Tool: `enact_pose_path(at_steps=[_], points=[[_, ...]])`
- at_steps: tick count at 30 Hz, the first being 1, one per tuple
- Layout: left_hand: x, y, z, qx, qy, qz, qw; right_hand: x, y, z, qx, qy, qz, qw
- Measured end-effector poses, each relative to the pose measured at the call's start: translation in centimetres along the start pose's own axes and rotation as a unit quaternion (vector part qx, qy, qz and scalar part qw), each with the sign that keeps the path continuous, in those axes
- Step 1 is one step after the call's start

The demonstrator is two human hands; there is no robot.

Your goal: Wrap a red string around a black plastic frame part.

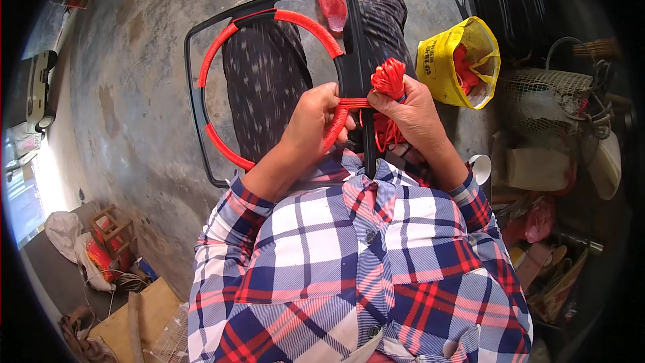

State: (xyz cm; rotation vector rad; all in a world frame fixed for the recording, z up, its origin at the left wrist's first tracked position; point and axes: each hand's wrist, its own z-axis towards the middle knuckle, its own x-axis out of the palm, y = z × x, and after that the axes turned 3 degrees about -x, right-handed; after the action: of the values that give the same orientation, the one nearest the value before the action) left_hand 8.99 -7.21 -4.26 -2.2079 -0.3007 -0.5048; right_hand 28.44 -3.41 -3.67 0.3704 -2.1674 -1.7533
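A black frame [352, 74] rests across my lap, with a round ring [213, 50] inside it wrapped in red cord in separate sections. My left hand [310, 121] is closed around the near right part of the ring, next to a wrapped stretch. Several red strands [354, 103] run taut from there to my right hand [418, 111], crossing the frame's right bar. That hand grips a bundle of red cord [388, 77], its looped end standing up above the thumb. More loose cord [388, 131] hangs below it. Some left fingertips show beneath the strands.
A yellow bag [440, 67] with red material inside stands to the right. Behind it are stacked black frames [507, 7] and a mesh basket [544, 91]. A red slipper [332, 7] lies ahead near a bare foot. A wooden board [138, 323] and bags are at lower left.
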Motion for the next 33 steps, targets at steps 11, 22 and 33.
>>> enact_pose_path(at_steps=[11, 22, 33], points=[[-0.1, 0.3, 0.2, 0.088, -0.021, 0.163, 0.982, 0.1, 0.0, 0.1, -0.012, 0.010, 0.008, 1.000], [0.1, 0.3, 0.2, 0.072, -0.033, 0.101, 0.992, -0.1, 0.2, -0.3, -0.012, 0.015, -0.004, 1.000], [-0.5, -0.3, -0.2, 0.005, 0.051, -0.065, 0.997, -2.6, -0.3, -1.2, 0.012, 0.022, 0.098, 0.995]])
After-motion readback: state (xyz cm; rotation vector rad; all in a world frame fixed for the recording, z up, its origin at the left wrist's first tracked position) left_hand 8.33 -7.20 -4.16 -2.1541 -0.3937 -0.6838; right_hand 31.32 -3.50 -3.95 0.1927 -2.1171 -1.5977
